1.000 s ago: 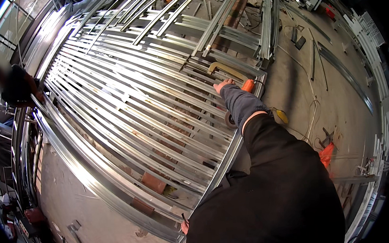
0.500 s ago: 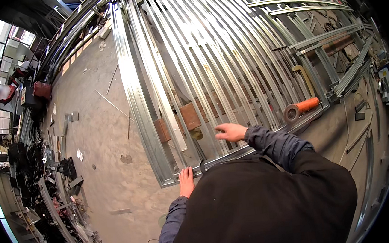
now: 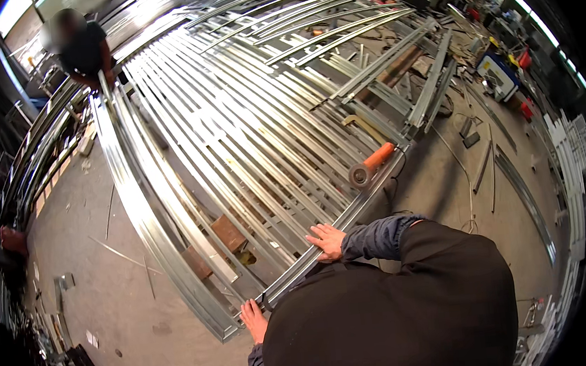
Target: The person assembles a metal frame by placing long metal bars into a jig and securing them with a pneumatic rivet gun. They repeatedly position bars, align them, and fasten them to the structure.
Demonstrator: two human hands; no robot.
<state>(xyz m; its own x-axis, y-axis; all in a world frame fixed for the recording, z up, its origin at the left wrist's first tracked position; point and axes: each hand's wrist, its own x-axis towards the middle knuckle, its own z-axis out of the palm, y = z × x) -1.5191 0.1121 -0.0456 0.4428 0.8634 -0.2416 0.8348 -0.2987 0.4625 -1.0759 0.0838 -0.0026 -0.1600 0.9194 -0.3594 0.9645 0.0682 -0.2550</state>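
A large frame of parallel silvery metal bars (image 3: 193,160) spreads out before me, bordered by a metal rail (image 3: 294,273) on its near side. My left hand (image 3: 254,321) rests at that rail's left end, close to the near left corner, fingers outstretched. Further right, my right hand (image 3: 327,241) lies on top of the same rail with its fingers spread. Neither hand grasps anything. An orange angle grinder (image 3: 377,157) with a round disc lies on the frame to the right of my right hand, and a yellowish clamp-like piece (image 3: 365,127) is just beyond it.
Another person (image 3: 83,51) stands at the frame's far left corner, hands by the left rail (image 3: 134,197). Loose metal profiles (image 3: 431,87) overlap at the right. Long strips (image 3: 524,201) and a cable lie on the right floor. Scrap (image 3: 79,362) lines the lower left.
My view has swung right and up, bringing the other person into sight. My right hand has come down from above the bars onto the near rail. The left stays near the corner.
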